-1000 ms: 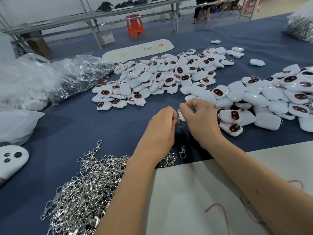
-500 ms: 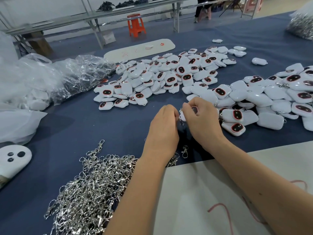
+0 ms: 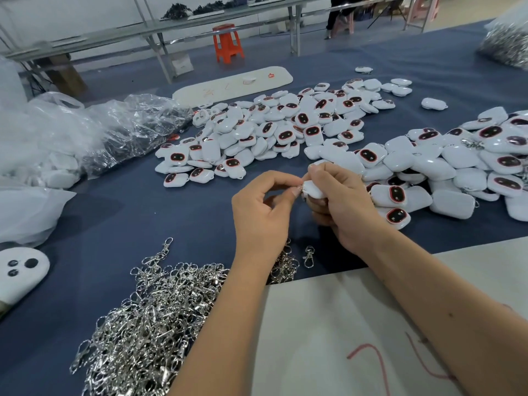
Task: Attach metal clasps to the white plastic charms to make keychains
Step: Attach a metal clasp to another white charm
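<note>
Here, in the head view, the right hand [image 3: 347, 207] curls round a white charm [image 3: 313, 189] at frame centre, hiding most of it; only a glossy rounded corner shows. The left hand [image 3: 264, 217] pinches at that corner, where a small metal clasp can barely be made out. The heap of clasps [image 3: 148, 318] runs off the lower edge. Bare blue table cloth [image 3: 160, 212] lies left of the hands.

A white plastic charm [image 3: 313, 189] sits pinched above the blue cloth. Loose charms [image 3: 285, 130] lie heaped beyond; silver metal clasps [image 3: 148, 315] pile nearer.
</note>
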Action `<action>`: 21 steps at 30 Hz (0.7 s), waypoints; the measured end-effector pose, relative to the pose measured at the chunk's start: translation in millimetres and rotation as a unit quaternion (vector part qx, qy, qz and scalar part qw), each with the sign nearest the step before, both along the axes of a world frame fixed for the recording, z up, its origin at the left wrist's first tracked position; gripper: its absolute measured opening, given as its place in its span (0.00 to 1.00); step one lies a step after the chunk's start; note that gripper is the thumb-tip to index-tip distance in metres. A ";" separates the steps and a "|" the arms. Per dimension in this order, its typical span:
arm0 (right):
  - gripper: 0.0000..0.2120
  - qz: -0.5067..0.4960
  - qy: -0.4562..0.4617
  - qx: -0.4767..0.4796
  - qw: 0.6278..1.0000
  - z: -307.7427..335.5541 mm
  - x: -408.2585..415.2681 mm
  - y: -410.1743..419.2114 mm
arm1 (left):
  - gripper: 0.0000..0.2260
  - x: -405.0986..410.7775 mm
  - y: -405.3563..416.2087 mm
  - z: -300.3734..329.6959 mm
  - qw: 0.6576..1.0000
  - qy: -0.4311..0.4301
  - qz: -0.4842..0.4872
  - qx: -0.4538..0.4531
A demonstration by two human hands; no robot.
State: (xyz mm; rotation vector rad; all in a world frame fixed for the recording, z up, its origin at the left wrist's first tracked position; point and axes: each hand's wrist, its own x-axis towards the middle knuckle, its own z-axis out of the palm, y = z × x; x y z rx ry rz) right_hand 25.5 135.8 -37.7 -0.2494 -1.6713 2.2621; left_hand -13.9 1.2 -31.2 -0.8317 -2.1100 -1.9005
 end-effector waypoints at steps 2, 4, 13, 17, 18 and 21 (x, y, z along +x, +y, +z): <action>0.19 0.004 -0.002 -0.001 1.000 1.3 0.5 -1.3 | 0.10 -0.1 -0.7 0.9 1.000 -0.010 0.006 0.006; 0.19 0.002 -0.010 -0.005 1.000 2.6 1.3 -1.6 | 0.09 0.6 -0.8 1.1 1.000 -0.016 0.005 0.007; 0.15 0.018 -0.006 0.000 1.000 1.0 1.8 0.9 | 0.08 4.4 -0.2 0.3 0.998 0.031 0.049 -0.023; 0.05 0.065 0.017 -0.032 0.997 -3.6 2.4 3.2 | 0.08 -0.2 -4.4 -0.5 0.993 0.024 0.103 -0.051; 0.05 0.067 0.018 -0.035 0.997 -5.0 2.3 3.0 | 0.08 -1.4 -5.4 -0.6 0.991 0.023 0.114 -0.058; 0.05 0.043 0.026 -0.009 0.999 -8.6 1.5 1.5 | 0.09 -3.1 -6.3 0.2 0.989 0.019 0.123 -0.081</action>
